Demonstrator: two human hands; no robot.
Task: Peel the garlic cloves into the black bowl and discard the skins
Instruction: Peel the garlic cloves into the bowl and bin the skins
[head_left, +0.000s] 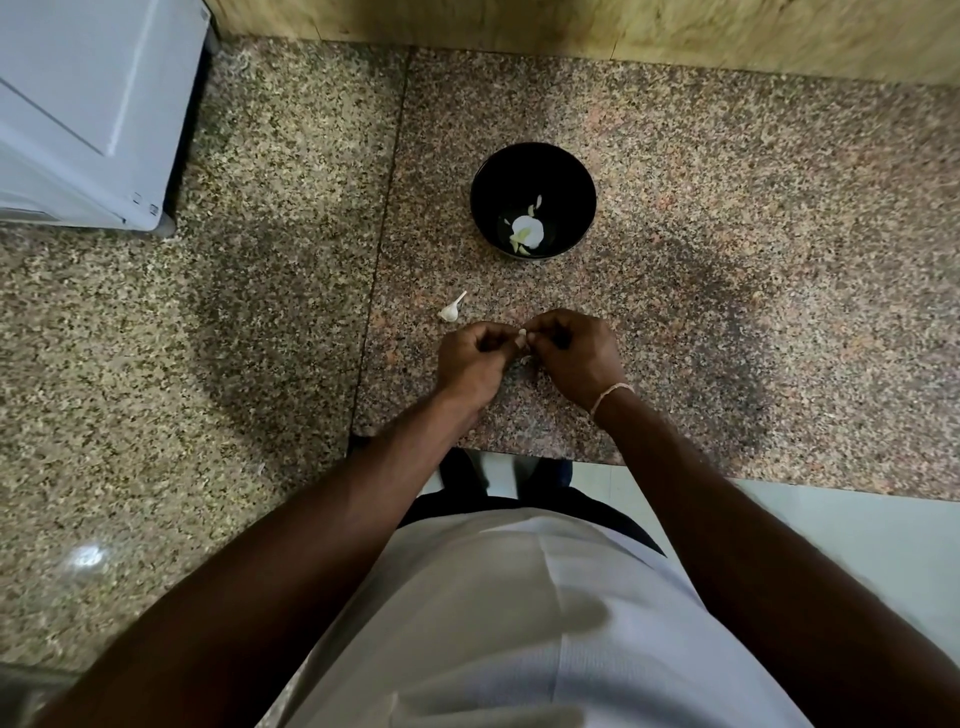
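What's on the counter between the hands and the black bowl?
In the head view, nothing: bare granite counter separates the black bowl from both hands pinching a garlic clove. One garlic piece lies off to the left.

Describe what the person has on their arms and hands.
Both forearms are bare, with no sleeves in view, and neither the left hand nor the right hand wears a glove. The right wrist carries a thin, pale thread bracelet. No rings or watch can be seen. A white shirt covers the torso below.
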